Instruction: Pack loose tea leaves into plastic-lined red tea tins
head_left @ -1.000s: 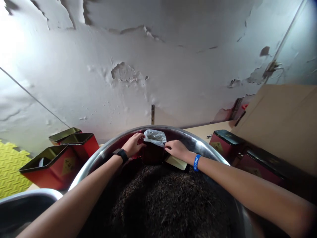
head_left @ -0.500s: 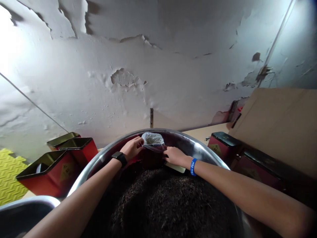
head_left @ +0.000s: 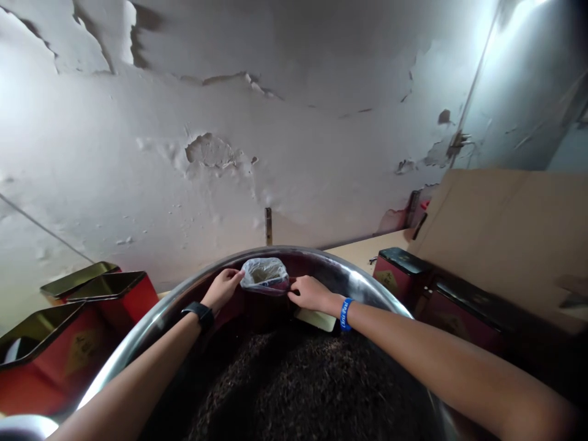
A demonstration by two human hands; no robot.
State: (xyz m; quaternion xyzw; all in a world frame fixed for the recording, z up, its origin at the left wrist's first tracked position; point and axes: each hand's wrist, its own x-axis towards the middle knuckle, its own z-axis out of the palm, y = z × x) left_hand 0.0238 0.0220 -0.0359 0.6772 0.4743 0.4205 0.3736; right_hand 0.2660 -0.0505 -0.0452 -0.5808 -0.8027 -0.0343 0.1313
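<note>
Over the far inner wall of a steel basin (head_left: 151, 323), the left hand (head_left: 222, 290) and right hand (head_left: 312, 293) stay apart, with a clear plastic bag (head_left: 265, 275) between them. The left fingertips (head_left: 237, 275) grip its left edge and the right fingertips (head_left: 291, 283) its lower right corner, so the bag hangs just inside the rim, its far side near the steel. What it holds is hard to tell through the plastic. A black smartwatch (head_left: 198, 314) circles the left wrist, and a blue wristband (head_left: 345, 314) circles the right. Just below the right hand, a pale flat card (head_left: 316, 320) leans against the dark pile of loose tea leaves (head_left: 294, 392), which fills the basin toward the person and lies beneath both forearms. Left of the left hand, beyond the rim, stand open red tins (head_left: 55, 361) with gold-coloured insides – one at the picture's edge, another (head_left: 113, 294) farther off. Right of the right hand, red tins with black lids (head_left: 399, 269) sit in a row on a pale wooden counter (head_left: 367, 250), with a sheet of cardboard (head_left: 500, 233) leaning behind them. Straight ahead, past both hands, rises a wall with peeling white paint (head_left: 211, 150).
</note>
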